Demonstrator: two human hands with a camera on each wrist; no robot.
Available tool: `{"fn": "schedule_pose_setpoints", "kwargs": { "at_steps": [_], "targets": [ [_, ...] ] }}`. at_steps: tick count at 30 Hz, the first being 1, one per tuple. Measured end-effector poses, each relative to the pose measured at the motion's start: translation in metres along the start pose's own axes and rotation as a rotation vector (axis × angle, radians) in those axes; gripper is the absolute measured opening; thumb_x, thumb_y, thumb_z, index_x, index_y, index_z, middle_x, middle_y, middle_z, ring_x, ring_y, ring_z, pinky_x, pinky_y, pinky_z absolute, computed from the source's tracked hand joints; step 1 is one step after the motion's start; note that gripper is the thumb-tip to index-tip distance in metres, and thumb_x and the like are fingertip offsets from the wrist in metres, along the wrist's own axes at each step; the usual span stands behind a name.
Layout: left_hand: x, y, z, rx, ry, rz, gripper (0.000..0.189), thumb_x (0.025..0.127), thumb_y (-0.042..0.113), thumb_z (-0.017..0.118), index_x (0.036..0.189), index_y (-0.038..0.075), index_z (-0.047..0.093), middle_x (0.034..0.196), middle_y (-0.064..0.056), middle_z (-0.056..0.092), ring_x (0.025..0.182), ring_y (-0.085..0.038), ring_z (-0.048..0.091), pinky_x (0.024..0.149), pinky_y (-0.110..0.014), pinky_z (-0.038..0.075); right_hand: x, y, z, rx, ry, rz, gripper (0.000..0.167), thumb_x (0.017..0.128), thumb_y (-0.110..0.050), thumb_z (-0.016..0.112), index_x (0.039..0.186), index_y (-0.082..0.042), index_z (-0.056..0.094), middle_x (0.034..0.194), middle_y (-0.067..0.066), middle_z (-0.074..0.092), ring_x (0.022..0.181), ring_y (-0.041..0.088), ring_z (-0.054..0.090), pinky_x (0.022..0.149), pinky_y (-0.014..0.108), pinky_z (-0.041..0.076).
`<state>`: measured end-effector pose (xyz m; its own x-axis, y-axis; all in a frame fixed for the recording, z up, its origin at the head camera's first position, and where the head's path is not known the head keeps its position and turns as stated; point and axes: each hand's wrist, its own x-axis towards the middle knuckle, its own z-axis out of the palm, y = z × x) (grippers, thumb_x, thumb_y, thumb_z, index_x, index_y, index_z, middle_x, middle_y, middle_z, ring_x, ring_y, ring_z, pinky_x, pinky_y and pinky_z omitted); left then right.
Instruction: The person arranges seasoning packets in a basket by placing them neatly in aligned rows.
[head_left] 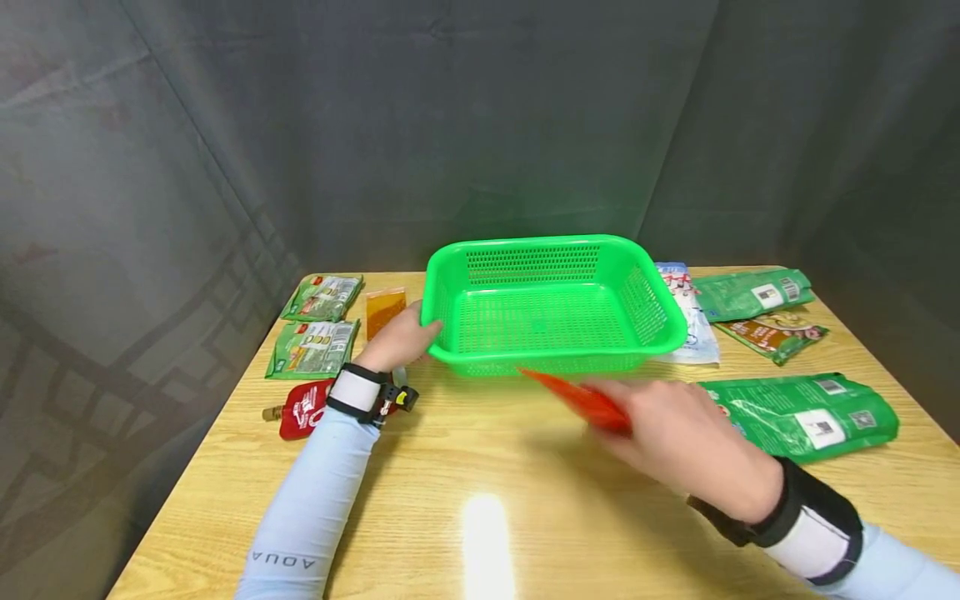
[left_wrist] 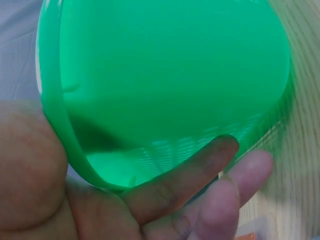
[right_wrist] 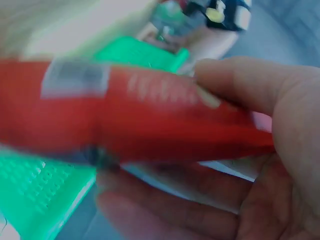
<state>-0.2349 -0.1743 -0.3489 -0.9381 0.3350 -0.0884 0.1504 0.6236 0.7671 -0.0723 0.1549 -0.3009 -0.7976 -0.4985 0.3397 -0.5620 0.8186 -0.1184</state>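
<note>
1. The grey cloth (head_left: 450, 125) is the largest thing, hanging behind the basket and down both sides; its lower edge meets the far edge of the table just behind the basket.
2. The wooden table (head_left: 420, 517) spreads under the basket. Its widest stretch of plain grain runs from the basket's near side toward the person, between the two arms, with a bright glare patch there. Its left and right edges lie well apart from the basket.
3. The green basket (head_left: 487, 360) stands upright near the far edge, its slotted floor showing.
4. The left hand (head_left: 397, 337) grips the basket's left rim, thumb over it and fingers stretched along the outside wall; its pale blue sleeve (head_left: 318, 492) slants in from below.
5. The right hand (head_left: 675, 433), blurred, is raised in front of the basket's right half. It pinches a red packet (head_left: 592, 406) between thumb and fingers. The packet's tip points at the basket's near rim; I cannot tell whether they touch.
6. Right of the basket lie a big green bag (head_left: 780, 408), a second green bag (head_left: 742, 293), a white bag (head_left: 690, 333) and a brown packet (head_left: 772, 335).
7. Left of it lie a red pouch (head_left: 306, 408), two green packets (head_left: 313, 350) and an orange packet (head_left: 385, 310).
</note>
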Motion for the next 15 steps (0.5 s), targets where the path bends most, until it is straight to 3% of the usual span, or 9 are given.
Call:
{"fn": "schedule_pose_setpoints", "kwargs": {
  "at_steps": [4,6,10,15],
  "targets": [
    [0.0,-0.001,-0.001,0.007,0.006,0.007,0.04,0.105,0.021,0.045,0.139,-0.001,0.043,0.108,-0.021,0.062,0.078,-0.027,0.062,0.069,-0.039,0.052,-0.001,0.011,-0.022,0.144,0.016,0.066,0.027,0.076,-0.03,0.085,0.092,-0.017,0.068,0.07,-0.013,0.06,0.057,0.003,0.053,0.05,0.027,0.046],
    [0.0,-0.001,-0.001,0.009,0.006,0.009,0.04,0.105,0.021,0.045,0.139,-0.001,0.043,0.108,-0.021,0.062,0.077,-0.024,0.061,0.068,-0.036,0.05,0.0,0.017,-0.034,0.224,0.03,0.116,0.033,0.078,-0.032,0.085,0.1,-0.017,0.067,0.081,-0.012,0.065,0.068,0.005,0.058,0.057,0.026,0.05],
    [0.0,-0.001,-0.001,0.011,0.006,0.011,0.041,0.105,0.021,0.046,0.139,-0.001,0.044,0.108,-0.021,0.062,0.078,-0.023,0.062,0.068,-0.035,0.05,0.007,0.031,-0.059,0.407,0.091,0.23,0.061,0.08,-0.027,0.085,0.132,-0.019,0.054,0.112,-0.003,0.064,0.089,0.019,0.063,0.062,0.032,0.056],
    [0.0,0.0,-0.002,0.009,0.002,0.015,0.041,0.105,0.022,0.046,0.139,-0.001,0.044,0.109,-0.021,0.063,0.078,-0.024,0.062,0.068,-0.035,0.051,0.02,0.053,-0.081,0.561,0.184,0.353,0.057,0.087,-0.019,0.078,0.136,-0.021,0.048,0.114,0.002,0.061,0.082,0.02,0.066,0.05,0.039,0.056]
  ]
}}
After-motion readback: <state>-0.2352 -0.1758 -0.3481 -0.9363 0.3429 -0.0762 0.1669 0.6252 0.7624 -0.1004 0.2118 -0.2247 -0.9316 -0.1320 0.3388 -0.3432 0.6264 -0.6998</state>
